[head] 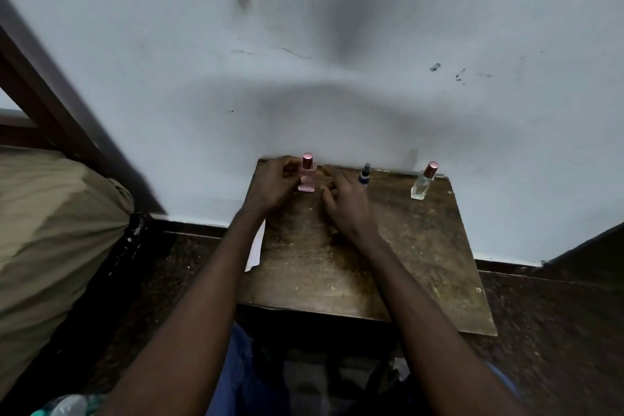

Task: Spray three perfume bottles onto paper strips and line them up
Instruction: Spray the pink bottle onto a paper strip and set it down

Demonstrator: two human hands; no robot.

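Observation:
Three perfume bottles stand along the back edge of a small wooden table (405, 263), against the wall. The pink bottle (307, 179) with a rose cap is at the left. My left hand (273, 184) grips it from the left side. My right hand (344, 199) rests on the table just right of it, fingers loosely bent, touching nothing I can make out. A small dark blue bottle (364, 174) stands right behind that hand. A clear bottle (423, 182) with a rose cap stands at the right. White paper (255, 246) pokes out at the table's left edge under my left forearm.
The pale wall (337, 61) rises directly behind the table. A bed or cushion in olive cloth (50, 230) fills the left side. Dark floor (557, 331) surrounds the table. A plastic bottle (66, 406) lies at the bottom left.

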